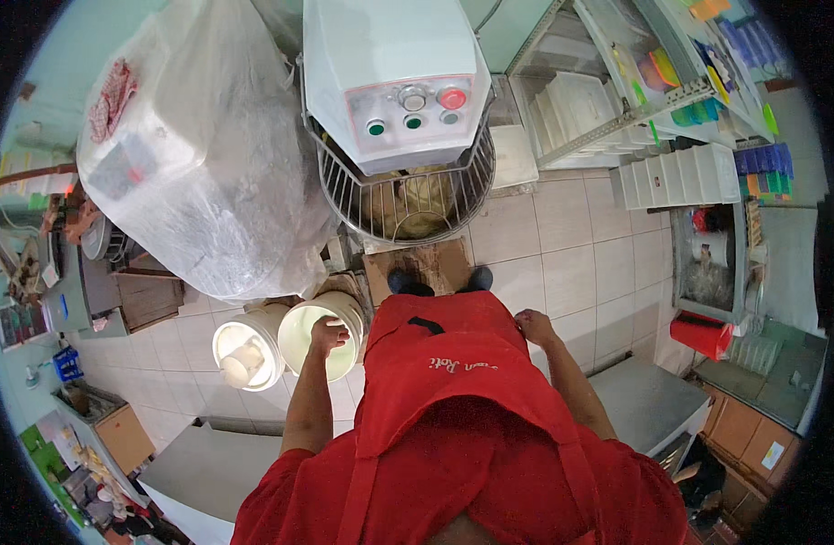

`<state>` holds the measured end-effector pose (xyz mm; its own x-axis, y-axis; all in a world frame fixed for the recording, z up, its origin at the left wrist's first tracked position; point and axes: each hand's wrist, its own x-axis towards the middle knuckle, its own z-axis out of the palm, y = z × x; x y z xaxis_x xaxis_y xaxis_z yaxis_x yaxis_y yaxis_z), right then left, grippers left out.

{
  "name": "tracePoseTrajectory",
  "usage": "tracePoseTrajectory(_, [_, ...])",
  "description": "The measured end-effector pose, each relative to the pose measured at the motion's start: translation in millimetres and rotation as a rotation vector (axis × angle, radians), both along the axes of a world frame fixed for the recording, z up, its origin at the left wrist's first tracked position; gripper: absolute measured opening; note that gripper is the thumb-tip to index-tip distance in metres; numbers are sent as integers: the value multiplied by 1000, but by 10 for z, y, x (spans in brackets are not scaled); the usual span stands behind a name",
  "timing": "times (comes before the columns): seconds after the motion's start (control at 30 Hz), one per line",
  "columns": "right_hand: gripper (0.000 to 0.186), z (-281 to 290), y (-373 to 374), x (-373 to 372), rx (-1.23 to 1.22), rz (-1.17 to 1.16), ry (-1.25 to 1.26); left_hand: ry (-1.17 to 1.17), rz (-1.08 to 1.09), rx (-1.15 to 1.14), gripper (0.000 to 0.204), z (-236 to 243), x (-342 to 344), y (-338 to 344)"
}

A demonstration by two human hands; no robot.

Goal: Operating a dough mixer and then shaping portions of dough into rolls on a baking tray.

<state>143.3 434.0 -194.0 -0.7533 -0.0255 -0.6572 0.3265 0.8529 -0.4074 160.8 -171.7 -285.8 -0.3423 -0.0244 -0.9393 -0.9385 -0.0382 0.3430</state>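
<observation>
My left hand (329, 334) hangs over an open pale bucket (292, 338), its fingers curled, with nothing seen in them. My right hand (534, 328) hangs by the right edge of my red apron (435, 331), fingers curled inward and no object showing in it. Ahead of me stands a white dough mixer (389, 73) with round buttons on its front panel. Behind its metal wire guard (408, 218) lies pale dough (421, 202). Neither hand touches the mixer.
A second white bucket (226, 338) with a pale scoop-like thing (242, 363) stands left. A large plastic-covered machine (226, 182) is at the far left. Shelves (616, 118) and a white drawer unit (680, 180) stand right. Steel tables (212, 463) flank me.
</observation>
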Motion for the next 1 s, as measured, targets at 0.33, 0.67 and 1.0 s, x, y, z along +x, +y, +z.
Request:
tracePoseTrajectory(0.33, [37,-477,414,632,-43,-467,7,74,34,-19,49,13,-150,-33])
tracePoseTrajectory(0.67, [42,-565,652,1255,-91,-527,110,81,-115,-41,40,172,-162,718])
tracePoseTrajectory(1.0, [31,-1530,1459,2913,-33,-322,200,105,-308,-62,41,407,24,1288])
